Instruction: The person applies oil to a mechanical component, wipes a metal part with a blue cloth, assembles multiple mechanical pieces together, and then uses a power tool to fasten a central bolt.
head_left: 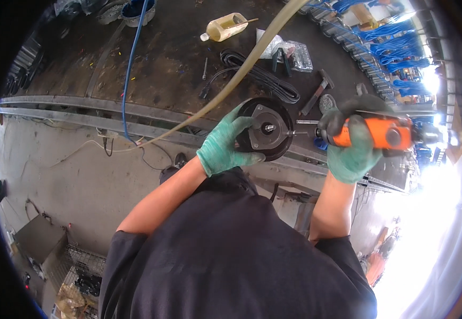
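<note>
My left hand (pixel 230 142), in a green glove, grips the left side of a round black part (pixel 282 114) near the bench's front edge. A roughly triangular metal plate (pixel 265 141) with a central shaft sits on its face. My right hand (pixel 353 154), gloved in green and dark grey, is wrapped round an orange power screwdriver (pixel 384 132). The driver lies sideways, its thin bit (pixel 297 132) pointing left at the plate's right side. Whether the bit touches the plate I cannot tell.
A yellowish hose (pixel 231 82) and a blue hose (pixel 130 69) cross the dark bench (pixel 162 64). Farther back lie a cut plastic bottle (pixel 224 27), a coiled black cable (pixel 268 80), plastic bags (pixel 301 56) and a hammer (pixel 317 93). Blue cable bundles (pixel 393 48) fill racks at right.
</note>
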Demonstrator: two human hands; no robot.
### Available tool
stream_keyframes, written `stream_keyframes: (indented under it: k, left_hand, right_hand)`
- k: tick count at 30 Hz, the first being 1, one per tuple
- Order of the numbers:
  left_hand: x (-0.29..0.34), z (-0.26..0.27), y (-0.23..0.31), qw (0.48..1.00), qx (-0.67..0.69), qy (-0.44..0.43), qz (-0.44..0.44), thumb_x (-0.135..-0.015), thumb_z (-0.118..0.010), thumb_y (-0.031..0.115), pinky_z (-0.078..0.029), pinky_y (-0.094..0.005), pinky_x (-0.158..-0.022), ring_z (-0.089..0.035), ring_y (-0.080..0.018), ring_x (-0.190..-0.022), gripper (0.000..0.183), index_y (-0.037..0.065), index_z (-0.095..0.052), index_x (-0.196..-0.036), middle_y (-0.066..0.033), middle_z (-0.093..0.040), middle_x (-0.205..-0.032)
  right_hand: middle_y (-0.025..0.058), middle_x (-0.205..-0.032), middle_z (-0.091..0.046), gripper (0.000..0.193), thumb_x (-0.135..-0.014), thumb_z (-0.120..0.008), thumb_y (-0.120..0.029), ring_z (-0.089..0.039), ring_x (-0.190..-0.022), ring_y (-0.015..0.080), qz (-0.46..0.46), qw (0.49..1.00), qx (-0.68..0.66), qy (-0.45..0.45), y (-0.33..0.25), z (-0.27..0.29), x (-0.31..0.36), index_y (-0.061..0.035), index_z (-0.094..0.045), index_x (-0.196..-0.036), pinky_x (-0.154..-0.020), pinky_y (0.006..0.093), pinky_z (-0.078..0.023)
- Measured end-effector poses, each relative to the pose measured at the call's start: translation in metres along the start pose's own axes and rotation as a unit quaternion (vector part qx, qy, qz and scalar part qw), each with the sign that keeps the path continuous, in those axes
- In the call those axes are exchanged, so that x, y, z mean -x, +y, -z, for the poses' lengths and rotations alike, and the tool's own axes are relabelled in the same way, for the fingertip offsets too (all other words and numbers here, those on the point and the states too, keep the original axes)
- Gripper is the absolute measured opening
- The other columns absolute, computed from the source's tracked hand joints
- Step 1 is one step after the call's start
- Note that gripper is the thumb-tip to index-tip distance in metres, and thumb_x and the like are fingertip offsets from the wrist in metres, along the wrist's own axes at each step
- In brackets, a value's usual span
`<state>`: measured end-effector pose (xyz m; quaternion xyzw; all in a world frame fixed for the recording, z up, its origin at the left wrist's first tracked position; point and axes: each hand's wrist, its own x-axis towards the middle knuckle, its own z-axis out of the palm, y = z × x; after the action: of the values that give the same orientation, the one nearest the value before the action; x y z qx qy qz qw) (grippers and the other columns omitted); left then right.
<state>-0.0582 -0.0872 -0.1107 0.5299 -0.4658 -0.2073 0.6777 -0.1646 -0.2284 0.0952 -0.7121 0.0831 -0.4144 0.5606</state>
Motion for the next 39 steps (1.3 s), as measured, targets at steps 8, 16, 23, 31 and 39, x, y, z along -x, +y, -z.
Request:
stream_keyframes:
  k: [8,16,23,31,39]
  left_hand:
    - [-0.001,-0.002,-0.001,0.999,0.017,0.0,0.035,-0.066,-0.097,0.022,-0.044,-0.0448,-0.116,-0.046,-0.0393,-0.144,0.076,0.001,-0.063,-0.13,-0.0224,-0.042,-0.157]
    - [0.002,-0.002,-0.004,0.999,-0.016,0.025,0.017,-0.065,-0.097,0.027,-0.044,-0.0457,-0.115,-0.049,-0.0418,-0.14,0.072,0.002,-0.065,-0.125,-0.0249,-0.044,-0.156]
    - [-0.001,0.0,-0.004,0.998,-0.055,0.023,-0.004,-0.067,-0.096,0.032,-0.044,-0.0487,-0.114,-0.049,-0.0466,-0.139,0.071,0.003,-0.065,-0.123,-0.0268,-0.044,-0.155]
    - [0.004,-0.003,-0.004,0.998,-0.043,0.035,0.013,-0.069,-0.094,0.033,-0.045,-0.05,-0.113,-0.05,-0.0476,-0.137,0.069,0.002,-0.065,-0.124,-0.0269,-0.044,-0.154]
    - [0.0,-0.002,-0.002,0.998,-0.036,0.041,-0.021,-0.069,-0.092,0.029,-0.044,-0.0493,-0.114,-0.049,-0.0482,-0.137,0.068,0.004,-0.064,-0.126,-0.0269,-0.044,-0.154]
  right_hand:
    - [0.0127,-0.073,-0.063,0.032,-0.087,-0.07,-0.014,-0.061,-0.054,0.017,-0.01,0.999,-0.004,-0.031,0.003,-0.034,0.023,0.008,-0.063,-0.109,-0.055,0.0361,-0.058]
    - [0.0101,-0.075,-0.067,0.019,-0.08,-0.066,0.002,-0.065,-0.06,0.015,-0.069,0.995,-0.022,-0.067,0.005,-0.042,0.03,0.006,-0.066,-0.099,-0.059,0.0296,-0.057]
    - [0.0136,-0.072,-0.063,0.018,-0.091,-0.071,-0.002,-0.063,-0.054,0.0193,-0.005,0.989,0.031,-0.141,0.013,-0.04,0.03,0.0074,-0.062,-0.104,-0.055,0.0371,-0.059]
    - [0.0106,-0.077,-0.069,0.017,-0.077,-0.061,0.01,-0.068,-0.062,0.0148,-0.005,0.994,0.042,-0.103,0.012,-0.049,0.033,0.0059,-0.065,-0.093,-0.06,0.0272,-0.057]
    - [0.0096,-0.076,-0.068,0.014,-0.078,-0.061,0.009,-0.067,-0.061,0.0138,-0.033,0.997,0.012,-0.066,0.01,-0.051,0.034,0.006,-0.065,-0.092,-0.059,0.027,-0.056]
